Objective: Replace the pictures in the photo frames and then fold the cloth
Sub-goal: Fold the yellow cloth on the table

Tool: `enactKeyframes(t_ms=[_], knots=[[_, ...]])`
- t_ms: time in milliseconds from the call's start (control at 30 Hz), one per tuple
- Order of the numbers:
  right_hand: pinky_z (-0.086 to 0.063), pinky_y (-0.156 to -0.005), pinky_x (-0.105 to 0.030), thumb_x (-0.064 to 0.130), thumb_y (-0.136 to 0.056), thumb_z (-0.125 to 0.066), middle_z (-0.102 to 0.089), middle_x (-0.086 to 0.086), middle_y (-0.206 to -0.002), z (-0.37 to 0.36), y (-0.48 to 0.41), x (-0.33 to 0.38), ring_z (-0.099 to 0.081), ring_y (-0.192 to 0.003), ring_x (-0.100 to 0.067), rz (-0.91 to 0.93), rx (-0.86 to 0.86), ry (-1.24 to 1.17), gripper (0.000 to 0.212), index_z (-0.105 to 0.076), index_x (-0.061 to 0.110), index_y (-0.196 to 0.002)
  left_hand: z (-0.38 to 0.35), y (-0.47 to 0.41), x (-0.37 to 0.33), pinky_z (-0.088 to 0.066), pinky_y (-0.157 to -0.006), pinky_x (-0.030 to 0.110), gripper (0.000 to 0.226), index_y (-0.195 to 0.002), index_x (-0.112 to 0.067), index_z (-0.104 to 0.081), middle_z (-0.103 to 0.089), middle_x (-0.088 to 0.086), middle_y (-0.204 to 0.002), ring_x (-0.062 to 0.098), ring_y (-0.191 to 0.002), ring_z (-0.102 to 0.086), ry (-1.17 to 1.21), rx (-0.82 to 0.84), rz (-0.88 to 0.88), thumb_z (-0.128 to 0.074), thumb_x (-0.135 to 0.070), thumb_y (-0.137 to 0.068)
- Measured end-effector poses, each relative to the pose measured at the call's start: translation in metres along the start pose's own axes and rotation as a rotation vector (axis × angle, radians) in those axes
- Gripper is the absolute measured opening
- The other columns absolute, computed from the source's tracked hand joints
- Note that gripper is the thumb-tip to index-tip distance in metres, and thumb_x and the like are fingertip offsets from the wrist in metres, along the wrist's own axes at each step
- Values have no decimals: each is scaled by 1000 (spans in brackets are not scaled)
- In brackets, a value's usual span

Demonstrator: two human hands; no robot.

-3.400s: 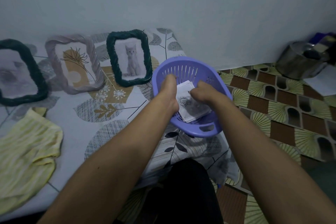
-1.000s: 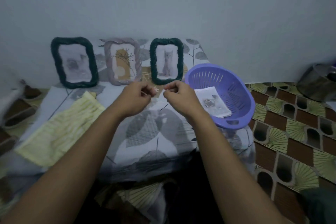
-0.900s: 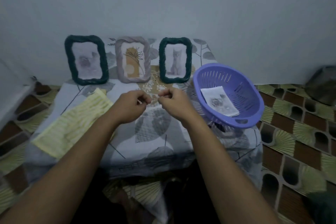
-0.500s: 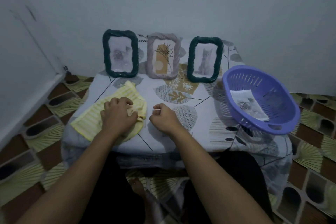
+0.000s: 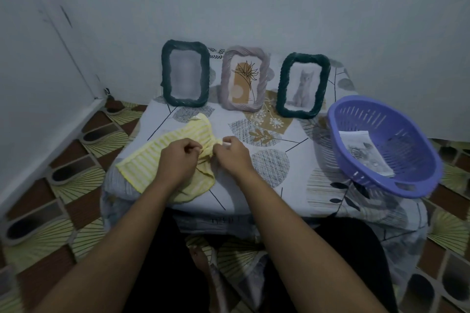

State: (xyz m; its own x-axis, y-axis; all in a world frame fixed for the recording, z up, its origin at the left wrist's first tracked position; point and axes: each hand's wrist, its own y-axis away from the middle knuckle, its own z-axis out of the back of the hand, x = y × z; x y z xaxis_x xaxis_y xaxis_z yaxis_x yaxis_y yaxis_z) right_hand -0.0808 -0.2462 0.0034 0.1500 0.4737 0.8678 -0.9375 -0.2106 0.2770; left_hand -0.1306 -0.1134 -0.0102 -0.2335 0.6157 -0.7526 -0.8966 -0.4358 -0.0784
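Observation:
A pale yellow striped cloth [image 5: 142,160] lies rumpled on the left of the low table. My left hand [image 5: 178,160] and my right hand [image 5: 232,157] both pinch its bunched right edge, fingers curled, close together. Three photo frames lean on the wall at the back: a dark green frame [image 5: 185,76] with a blurred picture, a mauve frame [image 5: 244,81] with a plant drawing, and a second dark green frame [image 5: 302,89] with a cat picture.
A purple plastic basket [image 5: 417,180] sits tilted at the table's right edge with loose pictures [image 5: 363,152] inside. The table [image 5: 267,190] wears a leaf-patterned cover. A patterned tiled floor [image 5: 63,206] surrounds it; walls stand close behind and at left.
Both hands left the basket and moved left across the table. The left hand reached the yellow cloth first; now the right hand has joined it and both pinch the cloth's edge.

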Motion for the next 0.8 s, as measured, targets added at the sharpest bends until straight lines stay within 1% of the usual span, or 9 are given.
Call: enactKeyframes(t_ms=[133,167,267,333,400,533,633,733,800], knots=[[-55,-95,-49,49,-69,-67,-70,-5,-97,10,-10,-4,-69,-97,-27,-17,-48,-227,42,-54,29,-104,-1,3,-8,-44,-72,15,10,-95,-19,-74,-70,-11,-89,2,-80,-62,203,-2,-19,-67,-15,-91],[-56,-92,-51,43,-69,-69,-68,-4,-91,16,-11,-3,-69,-91,-26,-12,-44,-261,42,-54,29,-105,-2,3,-10,-45,-71,13,10,-97,-19,-73,-68,-11,-88,1,-79,-60,245,17,-26,-66,-14,-91],[-59,-75,-42,5,-80,-60,-61,-2,-85,39,-6,3,-62,-76,-20,-6,-61,-300,39,-55,15,-117,-4,2,-18,-46,-70,13,12,-103,-19,-70,-61,-4,-85,6,-75,-58,385,102,-12,-64,-14,-94],[-50,-62,-31,-3,-80,-53,-61,-2,-84,57,-7,2,-59,-72,-18,-20,-108,-308,33,-58,18,-105,-5,0,-23,-51,-78,23,13,-102,-20,-69,-60,-2,-80,10,-75,-64,488,141,22,-62,-11,-94],[-45,-60,-26,-1,-80,-51,-65,-2,-91,72,-9,-1,-61,-79,-18,-39,-153,-284,30,-60,20,-99,-8,-3,-24,-52,-85,32,17,-100,-21,-67,-60,-2,-79,17,-82,-68,500,131,42,-60,-7,-93],[-51,-76,-36,13,-67,-51,-68,-3,-100,92,-13,-15,-63,-94,-23,-51,-282,-187,29,-63,22,-92,-15,-12,-19,-50,-97,41,24,-112,-20,-66,-65,0,-109,20,-103,-62,206,26,26,-64,-15,-89],[-51,-82,-37,8,-77,-51,-63,0,-103,104,-12,-24,-59,-96,-22,-76,-357,-132,27,-61,22,-97,-18,-18,-13,-31,-109,52,51,-142,-27,-45,-44,8,-145,35,-135,-36,-181,113,62,-57,-24,-92],[-46,-78,-33,2,-83,-49,-57,-2,-107,114,-15,-38,-55,-96,-22,-111,-452,-121,33,-56,18,-111,-20,-17,-6,-25,-108,58,57,-153,-34,-27,-30,4,-158,38,-140,-26,-452,245,1,-44,-35,-99],[-43,-73,-31,-1,-84,-47,-56,-4,-108,116,-16,-46,-54,-93,-23,-120,-514,-127,39,-54,16,-119,-21,-15,0,-28,-106,57,52,-151,-33,-31,-33,4,-156,38,-137,-29,-567,225,-35,-37,-44,-101]])
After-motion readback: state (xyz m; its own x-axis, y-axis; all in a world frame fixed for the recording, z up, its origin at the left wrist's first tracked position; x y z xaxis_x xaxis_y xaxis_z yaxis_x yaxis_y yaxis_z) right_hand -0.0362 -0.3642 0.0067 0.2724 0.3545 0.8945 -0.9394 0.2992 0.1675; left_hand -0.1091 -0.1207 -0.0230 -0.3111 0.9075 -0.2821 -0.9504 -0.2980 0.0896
